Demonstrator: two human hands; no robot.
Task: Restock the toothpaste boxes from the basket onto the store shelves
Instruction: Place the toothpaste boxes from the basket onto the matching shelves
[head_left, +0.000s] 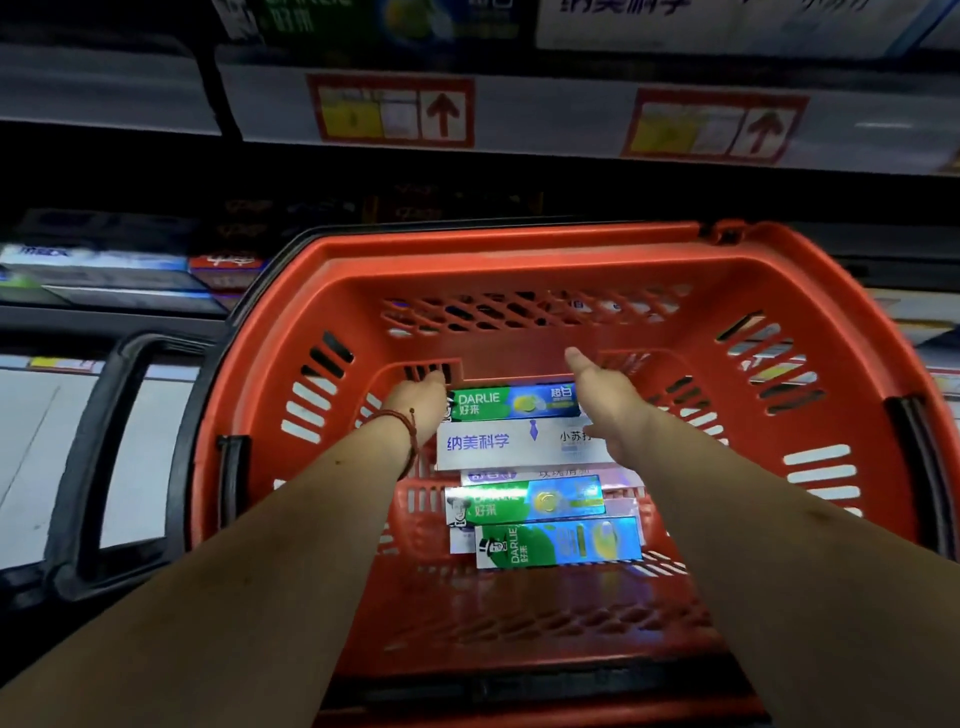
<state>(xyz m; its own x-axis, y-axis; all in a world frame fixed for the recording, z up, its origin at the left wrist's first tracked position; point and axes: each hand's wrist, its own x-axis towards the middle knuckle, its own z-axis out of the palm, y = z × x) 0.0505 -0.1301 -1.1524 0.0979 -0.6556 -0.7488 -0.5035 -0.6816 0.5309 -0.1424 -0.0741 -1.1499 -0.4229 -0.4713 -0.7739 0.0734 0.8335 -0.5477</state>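
Note:
A red shopping basket (519, 270) sits in front of me, below the shelves. Several toothpaste boxes lie flat on its floor. A green Darlie box (514, 402) is farthest, then a white box with blue lettering (498, 441), then two more green Darlie boxes (524, 501) (556, 540) over other white ones. My left hand (415, 402), with a red cord at the wrist, touches the left end of the far green box, fingers hidden. My right hand (605, 402) covers the right ends of the far green and white boxes, thumb pointing up, fingers hidden.
A shelf edge (545, 111) with red-framed price tags runs above the basket, with boxed stock on top. A lower shelf (104, 280) at the left holds more toothpaste boxes. The basket's black handle (98, 457) hangs folded out to the left.

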